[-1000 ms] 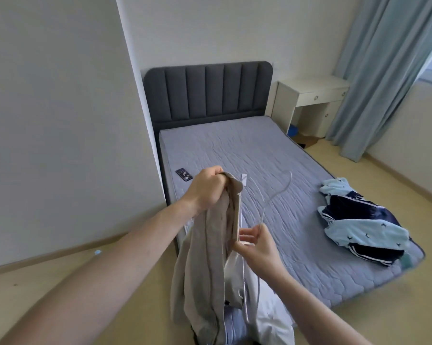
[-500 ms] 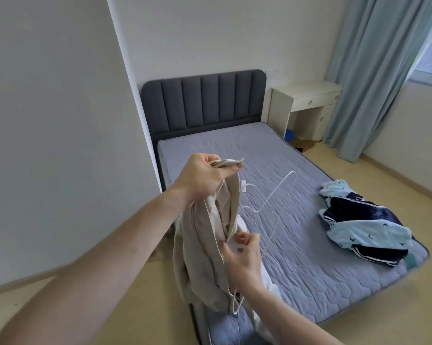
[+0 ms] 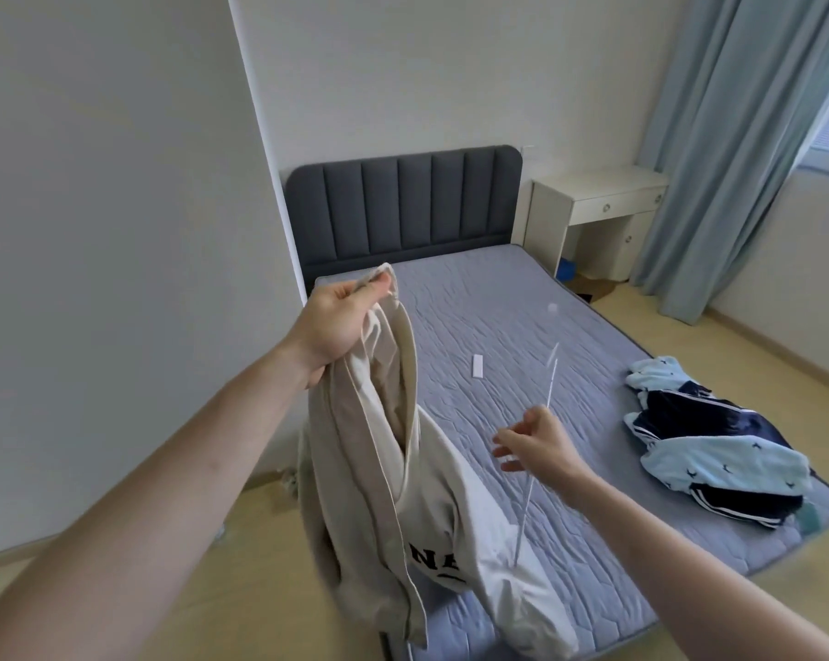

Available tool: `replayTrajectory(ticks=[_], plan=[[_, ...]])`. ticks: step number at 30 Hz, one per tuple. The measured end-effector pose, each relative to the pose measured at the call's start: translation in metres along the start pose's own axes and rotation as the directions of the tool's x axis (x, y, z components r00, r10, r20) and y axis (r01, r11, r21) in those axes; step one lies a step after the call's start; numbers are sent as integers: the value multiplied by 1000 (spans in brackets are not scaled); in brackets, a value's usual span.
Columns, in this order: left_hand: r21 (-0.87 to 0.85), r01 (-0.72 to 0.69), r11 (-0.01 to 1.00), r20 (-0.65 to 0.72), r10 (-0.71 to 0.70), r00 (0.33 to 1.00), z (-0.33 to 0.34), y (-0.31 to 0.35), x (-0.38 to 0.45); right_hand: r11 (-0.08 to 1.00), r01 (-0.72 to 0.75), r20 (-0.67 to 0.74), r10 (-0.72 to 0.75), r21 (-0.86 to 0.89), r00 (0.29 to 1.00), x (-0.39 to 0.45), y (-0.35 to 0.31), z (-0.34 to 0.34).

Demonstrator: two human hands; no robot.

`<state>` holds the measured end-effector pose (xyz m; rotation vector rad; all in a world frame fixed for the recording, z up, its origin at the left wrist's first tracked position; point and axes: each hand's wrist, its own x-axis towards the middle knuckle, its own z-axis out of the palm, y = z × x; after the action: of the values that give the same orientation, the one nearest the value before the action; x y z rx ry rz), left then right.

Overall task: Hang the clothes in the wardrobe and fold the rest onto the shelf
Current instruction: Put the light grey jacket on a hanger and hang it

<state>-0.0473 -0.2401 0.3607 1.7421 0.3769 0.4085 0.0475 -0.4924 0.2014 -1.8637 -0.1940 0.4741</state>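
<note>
The left hand is curled tight around the top edge of a beige garment, which hangs from that grip over the foot corner of the bed, its lower part with dark lettering draping down toward the mattress edge. The right hand is on the bed side of the garment, apart from it, with fingers loosely spread; a thin white hanger runs past those fingers, blurred, and I cannot tell whether the thumb and forefinger truly pinch it or it only brushes them. That weak contact is the main risk: if the wire is not properly held, it could slip and fall onto the bed or down between bed and garment, and the hanging step would stall. A second risk is the garment itself, bunched and gathered in one fist; threading a hanger into a collar that is not spread open is likely to snag, or to seat only one shoulder, so the piece would slide off once lifted toward the wardrobe, which is not in view. The loose hem near the floor could also drag. Farther along the bed, toward its far side edge, a pile of light blue and navy clothes waits, and a small white tag-like piece lies on the mattress beyond the garment.
</note>
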Motion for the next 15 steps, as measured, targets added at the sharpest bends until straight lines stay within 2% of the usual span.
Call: replayTrajectory(ticks=[2,4,8,12,15], plan=[[38,-13,999,28,12,1000,13,4,-3,992,49,111,-37,-113,993,-7,-11,26],[65,-26,998,76,21,997,26,11,-7,990,12,140,8,-140,990,-10,-8,58],[58,-28,998,192,16,981,32,23,-15,989,-10,-7,9,-147,1000,-6,5,90],[11,-19,1000,82,18,996,15,25,-16,978,7,-100,-28,-207,995,6,22,70],[154,-35,987,-32,40,999,-13,11,-10,971,20,-205,-71,-240,976,24,7,28]])
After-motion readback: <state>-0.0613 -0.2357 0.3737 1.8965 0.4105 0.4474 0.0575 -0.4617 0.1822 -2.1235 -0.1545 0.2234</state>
